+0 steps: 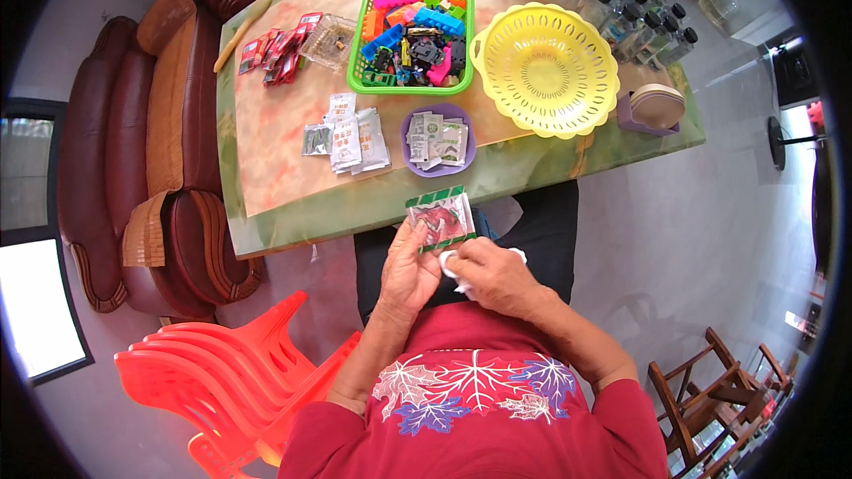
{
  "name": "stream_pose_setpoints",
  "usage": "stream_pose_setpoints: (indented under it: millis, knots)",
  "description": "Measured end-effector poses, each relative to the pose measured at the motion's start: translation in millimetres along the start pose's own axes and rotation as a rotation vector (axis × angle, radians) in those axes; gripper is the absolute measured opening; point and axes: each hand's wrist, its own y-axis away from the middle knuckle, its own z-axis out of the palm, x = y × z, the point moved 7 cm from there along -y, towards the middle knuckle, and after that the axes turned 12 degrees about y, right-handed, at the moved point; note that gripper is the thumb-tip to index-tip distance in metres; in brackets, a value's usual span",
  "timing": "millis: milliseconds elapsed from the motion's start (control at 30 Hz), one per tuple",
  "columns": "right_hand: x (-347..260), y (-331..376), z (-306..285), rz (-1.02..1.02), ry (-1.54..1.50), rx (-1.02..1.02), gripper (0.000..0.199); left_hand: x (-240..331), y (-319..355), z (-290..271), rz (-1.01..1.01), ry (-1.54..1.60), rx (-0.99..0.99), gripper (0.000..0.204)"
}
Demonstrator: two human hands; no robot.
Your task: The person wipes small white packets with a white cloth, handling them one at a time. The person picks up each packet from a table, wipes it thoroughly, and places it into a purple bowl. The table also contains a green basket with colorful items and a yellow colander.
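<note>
Above my lap, just off the table's near edge, my left hand (410, 271) grips a small clear packet (444, 215) with green bands and reddish contents. My right hand (499, 277) is closed around a crumpled white tissue or cloth (450, 263), close to the packet's lower corner. A purple bowl (413, 166) of small silver and green sachets stands on the table just beyond the packet. Left of that bowl lie several white sachets (359, 144), with a small dark-and-silver one (316, 139) beside them.
A green basket (353, 80) of toy bricks, a yellow perforated basket (593, 71), red packets (286, 51) and a clear tray (328, 41) stand farther back. Several dark-capped bottles (637, 22) and a round-lidded purple container (655, 108) are at right. Red plastic chairs (240, 372) stand behind left.
</note>
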Motion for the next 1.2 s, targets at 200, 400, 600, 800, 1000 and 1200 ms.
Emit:
stream_pose_setpoints:
  millis: [200,400,600,800,1000,1200]
  knots:
    - [80,-1,-26,0.673,-0.554,0.252,0.027,5,2,7,0.020,-0.096,0.099,0.029]
    - [63,-20,18,0.656,-1.066,-0.175,0.027,3,3,8,0.085,-0.267,0.067,0.027]
    - [54,-18,-24,0.283,-0.205,0.400,0.025,13,2,-18,0.126,-0.307,0.273,0.025]
    - [0,-19,-28,-0.101,0.308,0.438,0.027,-13,5,13,-0.181,0.056,0.068,0.034]
    - [-3,-7,-19,-0.112,-0.026,0.137,0.027,10,6,31,-0.009,-0.057,-0.014,0.042]
    - [22,-18,-65,0.341,-0.095,0.402,0.034,8,4,36,-0.014,-0.119,-0.020,0.037]
